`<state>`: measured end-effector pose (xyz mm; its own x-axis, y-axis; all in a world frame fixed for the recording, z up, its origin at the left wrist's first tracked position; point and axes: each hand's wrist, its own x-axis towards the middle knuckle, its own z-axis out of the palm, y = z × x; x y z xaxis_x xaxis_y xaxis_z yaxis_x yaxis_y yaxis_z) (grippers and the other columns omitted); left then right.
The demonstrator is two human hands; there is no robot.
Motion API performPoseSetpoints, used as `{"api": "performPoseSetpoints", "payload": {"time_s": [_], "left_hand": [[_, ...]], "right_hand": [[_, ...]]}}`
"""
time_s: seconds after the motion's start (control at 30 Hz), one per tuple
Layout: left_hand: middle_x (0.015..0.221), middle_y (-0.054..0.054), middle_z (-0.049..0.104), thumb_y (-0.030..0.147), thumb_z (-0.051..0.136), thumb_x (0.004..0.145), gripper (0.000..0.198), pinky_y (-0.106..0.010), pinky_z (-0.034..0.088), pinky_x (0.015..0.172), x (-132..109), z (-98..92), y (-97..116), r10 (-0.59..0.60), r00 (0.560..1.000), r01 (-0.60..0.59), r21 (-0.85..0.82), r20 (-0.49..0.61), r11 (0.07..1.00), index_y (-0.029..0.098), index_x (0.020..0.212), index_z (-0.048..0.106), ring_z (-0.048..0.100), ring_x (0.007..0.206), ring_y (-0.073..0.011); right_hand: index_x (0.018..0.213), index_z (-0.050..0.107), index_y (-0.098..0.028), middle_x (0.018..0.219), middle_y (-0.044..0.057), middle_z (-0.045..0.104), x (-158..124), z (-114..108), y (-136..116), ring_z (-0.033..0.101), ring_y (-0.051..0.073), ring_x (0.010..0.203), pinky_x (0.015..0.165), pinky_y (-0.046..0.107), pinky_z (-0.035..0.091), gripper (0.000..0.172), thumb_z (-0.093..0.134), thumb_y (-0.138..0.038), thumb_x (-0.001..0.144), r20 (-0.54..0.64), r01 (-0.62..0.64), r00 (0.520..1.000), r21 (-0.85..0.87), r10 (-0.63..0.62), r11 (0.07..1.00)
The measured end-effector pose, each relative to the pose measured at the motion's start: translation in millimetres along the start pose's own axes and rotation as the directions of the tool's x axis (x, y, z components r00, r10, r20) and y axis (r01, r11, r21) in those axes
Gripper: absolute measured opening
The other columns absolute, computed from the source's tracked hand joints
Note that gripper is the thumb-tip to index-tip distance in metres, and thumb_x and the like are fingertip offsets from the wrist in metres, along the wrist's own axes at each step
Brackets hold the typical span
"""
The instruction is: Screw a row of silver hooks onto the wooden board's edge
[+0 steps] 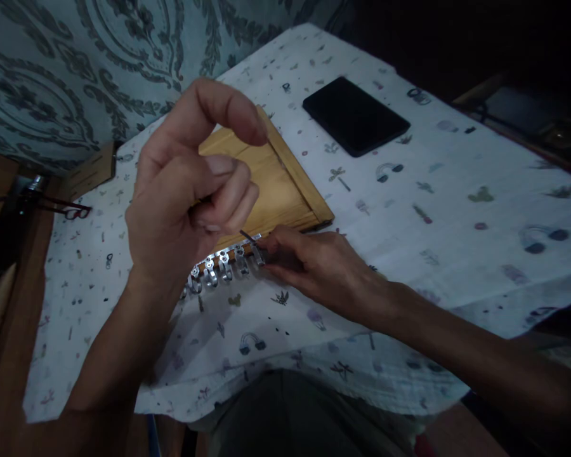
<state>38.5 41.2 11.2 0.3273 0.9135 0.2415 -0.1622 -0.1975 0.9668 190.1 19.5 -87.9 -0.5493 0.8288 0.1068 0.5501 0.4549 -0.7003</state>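
Note:
My left hand [185, 171] is raised above the wooden board [285, 184], its index finger hooked forward and its thumb pressed over the other curled fingers. Whatever those fingers may hold is hidden. Along the board's near edge runs a row of silver metal hooks [225, 266] on a strip. At the right end of this row, my right hand [314, 260] pinches the last metal hook [257, 255] between thumb and fingers. A thin dark strip [248, 236] sticks out by these fingertips, too small to name.
A black phone or tablet [354, 115] lies at the back right of the patterned white cloth [438, 254]. Red-framed glasses [76, 211] and a brown cardboard piece [92, 170] are at the left edge. A patterned curtain or wall [124, 51] rises behind.

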Motion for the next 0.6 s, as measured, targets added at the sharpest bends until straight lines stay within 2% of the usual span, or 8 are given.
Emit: {"api": "performPoseSetpoints", "payload": {"time_s": [0.13, 0.23, 0.4, 0.6], "left_hand": [[0.043, 0.007, 0.02, 0.005, 0.041, 0.077, 0.023, -0.023, 0.018, 0.034, -7.7, 1.0, -6.1, 0.015, 0.995, -0.01, 0.051, -0.101, 0.999, 0.018, 0.074, 0.06, 0.014, 0.032, -0.0051], [0.043, 0.007, 0.022, 0.004, 0.04, 0.075, 0.024, -0.022, 0.018, 0.035, -10.7, 2.5, -8.8, 0.027, 0.989, -0.022, 0.035, -0.142, 0.999, 0.018, 0.072, 0.059, 0.013, 0.033, -0.005], [0.042, 0.008, 0.017, 0.002, 0.04, 0.076, 0.024, -0.022, 0.017, 0.037, -10.3, 4.7, -10.7, 0.048, 0.986, -0.052, -0.019, -0.157, 0.998, 0.017, 0.072, 0.058, 0.012, 0.034, -0.005], [0.042, 0.008, 0.022, 0.001, 0.037, 0.076, 0.027, -0.022, 0.018, 0.037, -12.1, 4.0, -11.7, 0.039, 0.993, -0.041, -0.017, -0.115, 0.999, 0.017, 0.075, 0.059, 0.013, 0.034, -0.0046]], "right_hand": [[0.102, 0.06, -0.021, 0.08, -0.002, 0.071, -0.5, -1.0, -0.8, 0.065, 0.016, 0.067, 0.059, 0.025, 0.043, 0.018, 0.062, -0.027, 0.085, 0.019, -0.01, 1.0, 0.024, 0.01, 1.0], [0.101, 0.06, -0.021, 0.078, -0.002, 0.07, -0.8, -1.2, -0.7, 0.064, 0.015, 0.065, 0.057, 0.024, 0.041, 0.017, 0.063, -0.027, 0.085, 0.01, -0.004, 1.0, 0.031, 0.004, 1.0], [0.098, 0.06, -0.02, 0.077, -0.002, 0.069, -0.8, -1.4, -0.3, 0.062, 0.013, 0.062, 0.055, 0.023, 0.039, 0.016, 0.064, -0.025, 0.084, 0.008, 0.007, 1.0, 0.037, -0.008, 0.999], [0.1, 0.06, -0.022, 0.076, -0.003, 0.069, -0.5, -1.0, -0.5, 0.062, 0.014, 0.063, 0.055, 0.023, 0.038, 0.016, 0.062, -0.026, 0.085, 0.001, 0.008, 1.0, 0.036, -0.008, 0.999]]}}
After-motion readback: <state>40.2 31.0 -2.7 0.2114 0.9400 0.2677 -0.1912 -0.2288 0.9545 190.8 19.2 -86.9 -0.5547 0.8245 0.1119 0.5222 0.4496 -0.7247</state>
